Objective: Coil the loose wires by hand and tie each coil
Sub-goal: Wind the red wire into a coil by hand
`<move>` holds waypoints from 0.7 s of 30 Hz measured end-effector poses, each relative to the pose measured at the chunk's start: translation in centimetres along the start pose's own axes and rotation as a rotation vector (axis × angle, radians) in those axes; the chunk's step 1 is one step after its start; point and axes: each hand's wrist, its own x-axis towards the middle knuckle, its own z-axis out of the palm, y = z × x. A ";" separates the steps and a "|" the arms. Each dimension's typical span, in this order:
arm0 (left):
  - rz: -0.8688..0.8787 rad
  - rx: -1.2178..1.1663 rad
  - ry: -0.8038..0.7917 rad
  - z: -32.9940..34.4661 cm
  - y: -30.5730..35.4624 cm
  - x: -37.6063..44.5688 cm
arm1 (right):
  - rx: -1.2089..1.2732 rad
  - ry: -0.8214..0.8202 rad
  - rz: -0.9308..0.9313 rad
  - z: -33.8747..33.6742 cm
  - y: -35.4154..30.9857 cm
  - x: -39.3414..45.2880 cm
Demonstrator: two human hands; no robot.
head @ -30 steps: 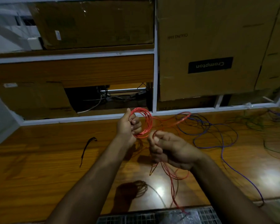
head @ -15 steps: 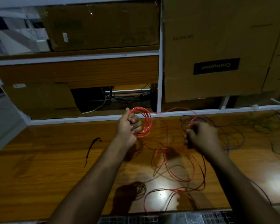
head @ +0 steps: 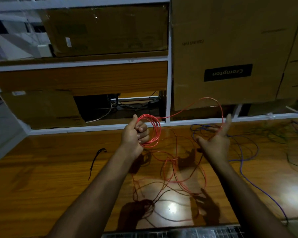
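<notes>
My left hand (head: 135, 133) grips a small coil of red wire (head: 153, 129) held up above the wooden table (head: 41, 177). From the coil one red strand arcs up and right, then drops over my right hand (head: 217, 140). That hand is raised with its fingers spread and straight, the strand running across them. The rest of the red wire lies in loose loops (head: 179, 177) on the table below both hands. A blue wire (head: 244, 162) lies tangled to the right, and a green wire (head: 292, 148) sprawls at the far right.
A short black tie (head: 97, 157) lies on the table to the left. Behind the table stands a white-framed shelf (head: 169, 83) with large cardboard boxes (head: 230, 48). A metal grille (head: 170, 233) runs along the near table edge.
My right hand has lifted up and to the right and spread its fingers, drawing a long red strand out in a high arc. My left hand has kept its grip on the coil.
</notes>
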 end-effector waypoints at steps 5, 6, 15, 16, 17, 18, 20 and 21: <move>-0.002 0.000 0.001 -0.2 -0.1 -0.2 | 0.293 0.275 -0.266 -1.8 -2.5 0.2; -0.005 -0.002 -0.001 -0.2 -0.1 -0.1 | 0.186 0.278 -0.346 -2.1 -3.1 0.1; -0.022 -0.036 -0.041 1.0 0.1 0.0 | -0.602 -0.078 -0.683 -0.6 -2.9 -1.6; -0.021 -0.040 -0.038 1.0 0.2 0.0 | -0.558 -0.156 -0.685 -0.4 -2.9 -1.9; -0.020 -0.046 -0.037 1.1 0.2 0.0 | -0.538 -0.247 -0.690 -0.2 -2.7 -2.3; -0.019 -0.051 -0.036 1.1 0.3 -0.1 | -0.559 -0.316 -0.706 0.0 -2.4 -2.7; -0.023 -0.056 -0.035 1.1 0.3 -0.1 | -0.563 -0.305 -0.728 0.4 -2.2 -3.5; -0.026 -0.054 -0.038 1.1 0.3 -0.2 | -0.520 -0.247 -0.730 0.7 -2.0 -3.8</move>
